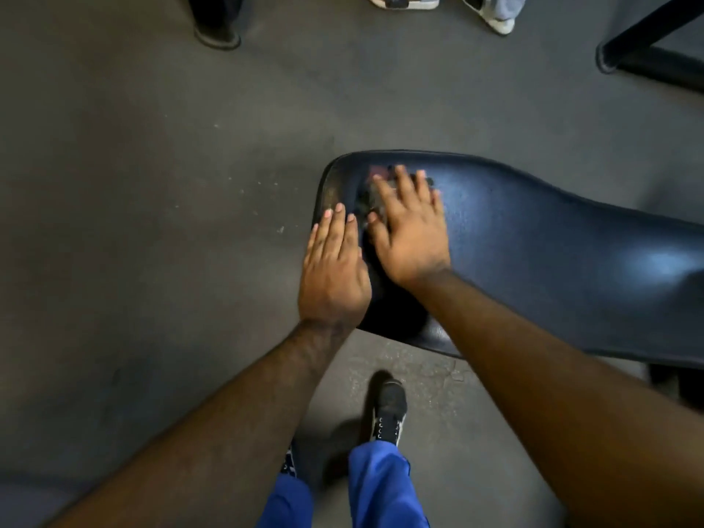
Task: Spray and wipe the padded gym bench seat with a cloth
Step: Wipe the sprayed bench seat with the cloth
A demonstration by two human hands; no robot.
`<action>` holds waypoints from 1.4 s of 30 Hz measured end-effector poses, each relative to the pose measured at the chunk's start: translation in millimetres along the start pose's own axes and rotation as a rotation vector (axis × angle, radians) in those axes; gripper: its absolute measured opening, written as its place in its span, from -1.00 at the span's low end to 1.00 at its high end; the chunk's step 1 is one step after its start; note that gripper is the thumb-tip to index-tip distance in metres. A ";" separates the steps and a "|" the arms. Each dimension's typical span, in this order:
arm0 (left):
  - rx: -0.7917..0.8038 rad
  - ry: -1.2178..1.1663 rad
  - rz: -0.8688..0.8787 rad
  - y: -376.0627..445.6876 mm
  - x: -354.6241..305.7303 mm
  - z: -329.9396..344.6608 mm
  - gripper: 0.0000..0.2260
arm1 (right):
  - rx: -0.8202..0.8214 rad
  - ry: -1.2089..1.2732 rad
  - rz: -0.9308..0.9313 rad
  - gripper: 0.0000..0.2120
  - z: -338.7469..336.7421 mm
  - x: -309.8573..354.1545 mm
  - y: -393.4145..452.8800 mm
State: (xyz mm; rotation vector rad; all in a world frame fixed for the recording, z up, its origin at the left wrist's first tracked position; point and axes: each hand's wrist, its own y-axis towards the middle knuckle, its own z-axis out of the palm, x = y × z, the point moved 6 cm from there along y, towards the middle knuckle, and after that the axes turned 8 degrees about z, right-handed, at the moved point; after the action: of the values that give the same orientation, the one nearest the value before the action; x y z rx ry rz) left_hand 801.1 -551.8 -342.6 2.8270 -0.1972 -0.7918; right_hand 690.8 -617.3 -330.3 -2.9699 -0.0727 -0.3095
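hands (375,253) flat, cloth (367,196) blurred, glossy seat (533,230)

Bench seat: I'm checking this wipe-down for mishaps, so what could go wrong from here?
1. The cloth sits near the bench seat's rounded end; a stroke could push it onto the floor.
2. The left hand presses at the seat's edge and might slip off.

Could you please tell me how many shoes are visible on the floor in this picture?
4. Two pale shoes at the top edge, one cut off by the frame, one right of it. The person's black shoe below the bench seat, and another mostly hidden behind the left forearm.
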 end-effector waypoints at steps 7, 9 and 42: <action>0.043 0.000 -0.066 0.4 0.7 -2.1 -0.54 | 0.028 0.015 0.019 -0.43 -6.8 3.9 52.2; 0.031 -0.010 -0.082 0.5 0.8 -2.0 -0.54 | 0.114 -0.022 -0.258 -0.45 -2.3 25.0 51.8; 0.120 -0.096 -0.411 -79.2 33.0 -79.8 -0.57 | 0.074 -0.045 -0.352 -0.49 20.4 52.1 -85.9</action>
State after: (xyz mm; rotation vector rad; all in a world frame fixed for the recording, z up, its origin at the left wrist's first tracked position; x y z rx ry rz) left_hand 876.9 -468.5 -310.2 2.9858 0.3471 -1.0272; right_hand 740.3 -527.6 -326.4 -2.8787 -0.6023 -0.2733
